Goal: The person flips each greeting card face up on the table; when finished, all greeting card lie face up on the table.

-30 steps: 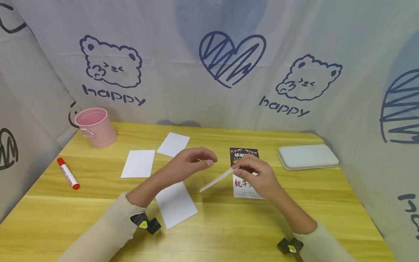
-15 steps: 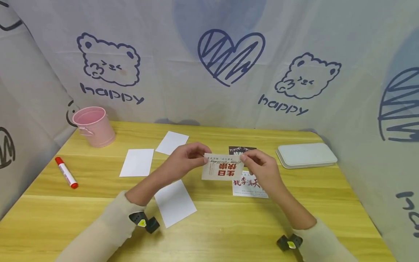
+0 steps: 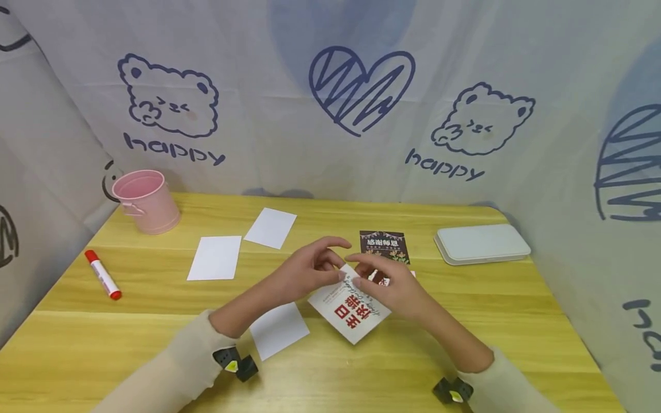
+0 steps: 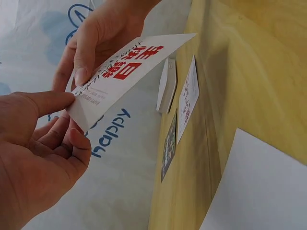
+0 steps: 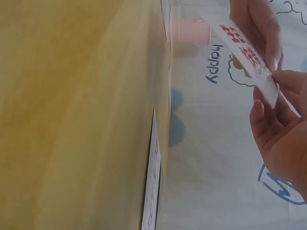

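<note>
A white greeting card (image 3: 351,310) with red Chinese characters and black script is held up above the table, tilted, one corner pointing toward the person. My left hand (image 3: 310,269) pinches its upper corner with thumb and fingers. Close beside it, my right hand (image 3: 389,284) pinches the same end, thumb on the printed face. In the left wrist view both thumbs press the card (image 4: 120,72) near its script. Behind the right hand lies a dark-and-white printed card (image 3: 384,244) on the table, its lower part mostly hidden by that hand.
Blank white cards lie to the left, one (image 3: 214,258) near the middle left, another (image 3: 271,228) farther back, a third (image 3: 281,332) partly under the left forearm. A pink bucket (image 3: 150,206), a red-capped marker (image 3: 103,275) and a white tin case (image 3: 482,244) stand around the wooden table (image 3: 330,384).
The card was edge-on in the right hand, then held level and flat-facing by both hands. Now it is turned diagonally and lower, with the hands closer together at its upper corner.
</note>
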Demonstrator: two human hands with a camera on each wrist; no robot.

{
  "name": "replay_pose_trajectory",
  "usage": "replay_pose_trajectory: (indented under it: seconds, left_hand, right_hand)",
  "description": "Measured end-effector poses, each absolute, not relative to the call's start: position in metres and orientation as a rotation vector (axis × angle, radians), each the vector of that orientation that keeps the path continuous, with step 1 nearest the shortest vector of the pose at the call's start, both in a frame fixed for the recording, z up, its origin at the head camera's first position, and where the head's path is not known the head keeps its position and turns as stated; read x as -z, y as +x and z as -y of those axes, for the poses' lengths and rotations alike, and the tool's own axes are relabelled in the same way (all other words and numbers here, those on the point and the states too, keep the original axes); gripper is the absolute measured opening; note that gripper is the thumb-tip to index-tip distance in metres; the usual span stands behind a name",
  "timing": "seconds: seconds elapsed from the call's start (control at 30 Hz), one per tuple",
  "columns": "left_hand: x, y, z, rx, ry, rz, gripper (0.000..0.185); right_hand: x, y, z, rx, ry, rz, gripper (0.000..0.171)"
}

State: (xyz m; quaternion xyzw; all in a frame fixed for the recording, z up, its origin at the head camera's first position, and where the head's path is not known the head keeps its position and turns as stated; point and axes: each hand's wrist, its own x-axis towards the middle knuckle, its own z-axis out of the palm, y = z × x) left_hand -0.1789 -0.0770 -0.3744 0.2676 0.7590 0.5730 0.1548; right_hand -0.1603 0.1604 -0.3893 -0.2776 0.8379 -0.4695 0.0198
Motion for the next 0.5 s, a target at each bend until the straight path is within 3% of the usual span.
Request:
replay_pose_trajectory:
  seconds: [0.13,0.3,0.5]
  left_hand:
    - [0.376,-0.181,0.079,-1.648,0.739,-2.194,0.045]
    - [0.378,-0.188,0.086,-1.737,0.622,-2.2,0.036]
    - [0.379,-0.193,0.088,-1.856,0.567,-2.217,0.028]
  right_hand:
    - [0.387,-0.16,-0.163,1.488,-0.77,-2.634,0.033]
    - [0.387,-0.166,-0.168,1.811,-0.5,-2.552,0.029]
    - [0.388,-0.173,-0.173,2.098,-0.373,-2.392,0.03]
